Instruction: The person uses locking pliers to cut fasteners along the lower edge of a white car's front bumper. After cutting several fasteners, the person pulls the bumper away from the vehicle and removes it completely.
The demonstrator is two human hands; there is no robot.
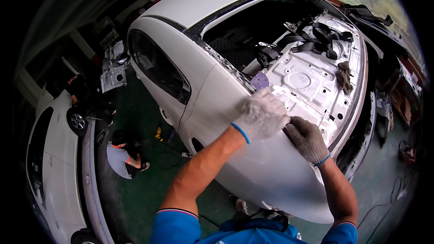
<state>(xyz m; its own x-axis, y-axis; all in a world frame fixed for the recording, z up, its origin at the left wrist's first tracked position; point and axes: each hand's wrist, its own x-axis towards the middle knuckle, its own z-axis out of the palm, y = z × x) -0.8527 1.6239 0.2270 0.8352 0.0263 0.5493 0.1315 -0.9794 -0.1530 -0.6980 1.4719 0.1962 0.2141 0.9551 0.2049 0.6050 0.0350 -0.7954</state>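
Observation:
My left hand (264, 116), in a light grey knit work glove with a blue cuff, is closed over the upper edge of the white car's rear quarter panel (271, 167). My right hand (308, 139), in a dirtier glove, is closed beside it, fingertips almost meeting the left's. Whatever is pinched between the fingers is hidden. Just beyond my left knuckles lies a purple sanding disc (260, 81), on the edge of the bare metal rear shelf (298, 80). A hazy grey patch covers part of the panel below my hands.
Black seat belts (321, 36) and a dark crumpled glove (345, 77) lie on the rear shelf. At left, a person (121, 156) crouches on the green floor near another white car (58, 167). A second person (81, 92) is behind. Cables (391, 196) trail on the right floor.

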